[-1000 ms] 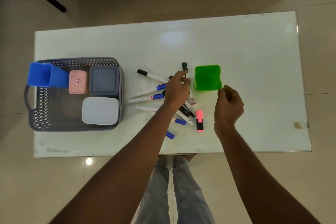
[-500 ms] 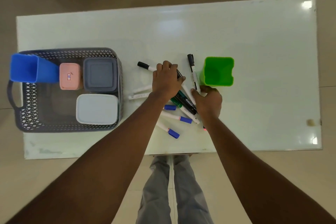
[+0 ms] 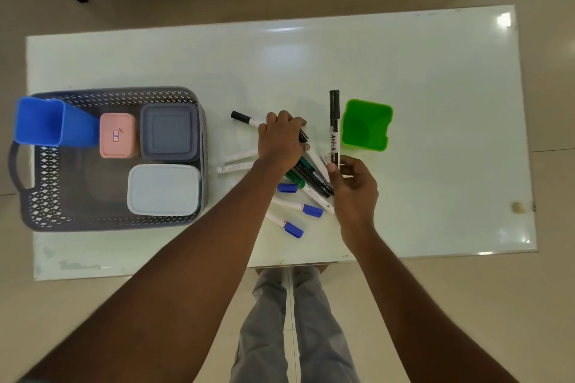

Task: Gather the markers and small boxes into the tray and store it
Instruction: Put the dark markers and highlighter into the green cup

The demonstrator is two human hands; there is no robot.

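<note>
A pile of markers (image 3: 306, 179) lies in the middle of the white table (image 3: 435, 78). My left hand (image 3: 281, 141) lies on the pile with its fingers curled round several markers. My right hand (image 3: 354, 186) pinches the lower end of a black marker (image 3: 334, 124), which points away from me beside a green cup (image 3: 366, 125). At the left stands a grey perforated tray (image 3: 40, 196) holding a pink box (image 3: 117, 135), a dark grey box (image 3: 170, 132), a pale blue box (image 3: 164, 189) and a blue cup (image 3: 46, 122).
Three blue-capped markers (image 3: 298, 210) lie loose near the table's front edge. A black-capped white marker (image 3: 245, 118) sticks out past my left hand. My legs show below the table. A small brown stain (image 3: 517, 207) marks the right side.
My right hand has lifted from the pile, now pinching the black marker beside the green cup. My left hand stays on the markers. The pink highlighter is out of sight.
</note>
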